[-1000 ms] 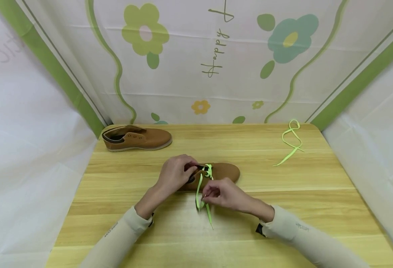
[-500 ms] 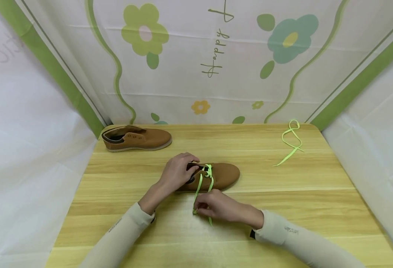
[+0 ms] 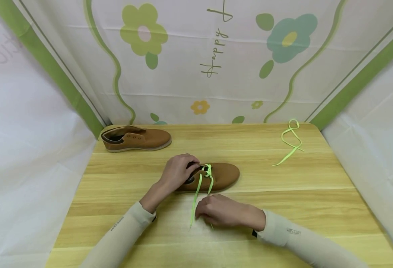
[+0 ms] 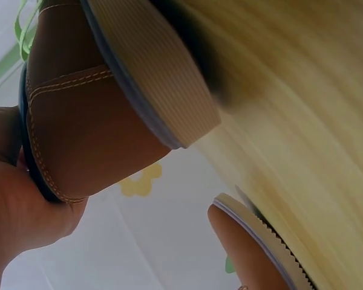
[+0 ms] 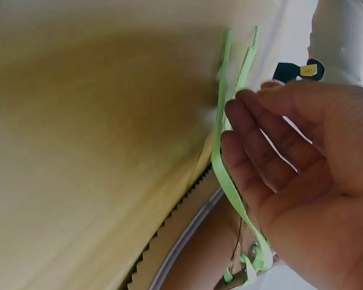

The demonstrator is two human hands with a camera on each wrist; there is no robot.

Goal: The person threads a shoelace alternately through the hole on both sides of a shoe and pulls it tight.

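Note:
A brown leather shoe (image 3: 227, 176) lies on the table with its toe to the right. Its bright green shoelace (image 3: 197, 194) is threaded through the eyelets, and both ends trail toward me over the near side. My left hand (image 3: 177, 173) holds the shoe at its ankle opening, thumb on the collar; some of those fingers are hidden inside. Just in front of the shoe, my right hand (image 3: 224, 211) is by the lace ends with fingers loosely bent. In the right wrist view the green lace (image 5: 220, 142) runs past the fingertips of that hand (image 5: 314, 160), which hold nothing.
A second brown shoe (image 3: 154, 138), unlaced, stands at the back left of the wooden table (image 3: 283, 208). Another green shoelace (image 3: 291, 147) lies loosely looped at the back right. Behind the table hangs a white flowered curtain (image 3: 183, 74), with white fabric at both sides.
My right hand has drawn the left lace end toward me, straightened it and let it go, then shifted slightly right toward the other end. The left hand stays on the shoe.

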